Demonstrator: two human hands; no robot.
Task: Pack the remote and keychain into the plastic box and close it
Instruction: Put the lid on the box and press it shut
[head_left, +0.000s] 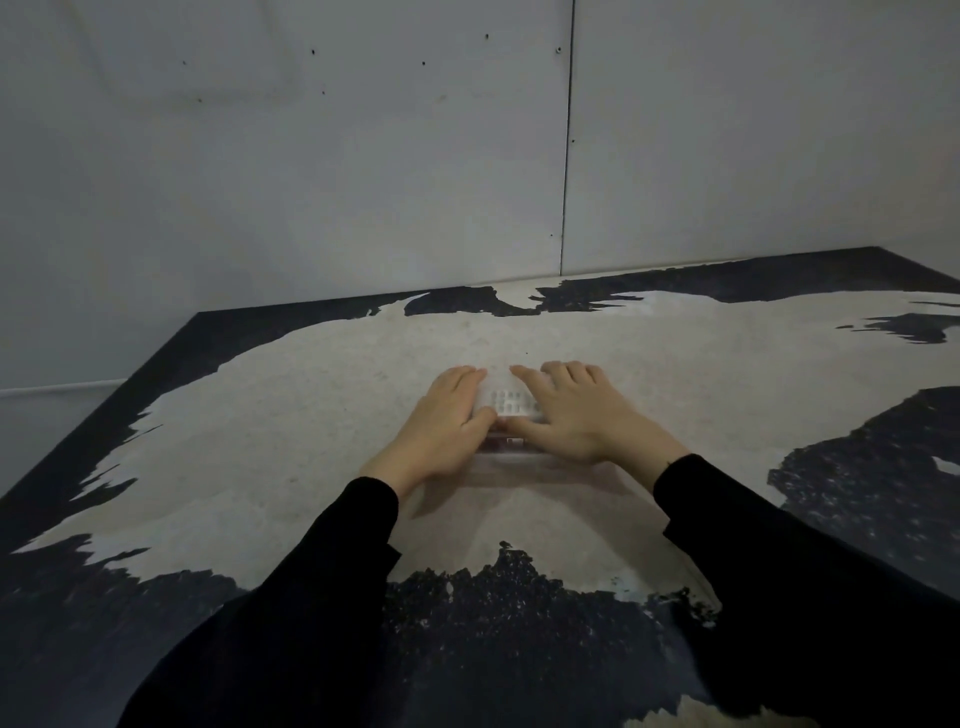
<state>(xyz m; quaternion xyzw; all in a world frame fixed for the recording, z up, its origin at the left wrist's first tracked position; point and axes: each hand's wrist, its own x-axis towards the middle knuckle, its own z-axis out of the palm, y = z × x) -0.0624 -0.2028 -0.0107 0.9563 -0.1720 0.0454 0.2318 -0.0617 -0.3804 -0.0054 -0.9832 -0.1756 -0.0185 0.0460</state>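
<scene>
Pressing the lid down on the plastic box, both hands flat on top.

My left hand (447, 415) and right hand (576, 415) lie spread and flat, palms down, gripping nothing, fingertips touching the clear plastic box (511, 410) that sits between and under them on the mottled worktop (311, 395). Through the lid between my thumbs I make out the pale keyed remote (511, 401); the keychain I cannot pick out. I judge this the closing step: next I need even downward pressure along the near edge until the lid seats.
</scene>
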